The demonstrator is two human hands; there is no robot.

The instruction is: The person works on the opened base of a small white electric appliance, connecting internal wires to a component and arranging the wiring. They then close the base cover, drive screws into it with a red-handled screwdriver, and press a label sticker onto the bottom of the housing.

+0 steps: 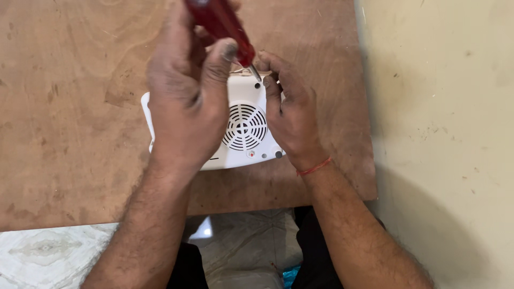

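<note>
A white plastic appliance casing (243,144) with a round vent grille (244,127) lies on a plywood board (69,107). My left hand (182,101) covers the casing's left part and grips a red-handled screwdriver (222,24). The metal tip of the screwdriver (255,73) points down at the casing's top edge, close to a small screw hole. My right hand (292,115) rests against the casing's right side, its fingers curled over the top right corner beside the tip. A red thread (315,167) circles my right wrist.
The board's right edge (364,107) meets a beige surface (444,107). Below its near edge are a pale patterned floor tile (48,251), grey cloth (251,241) and a bit of blue material (290,275) between my arms.
</note>
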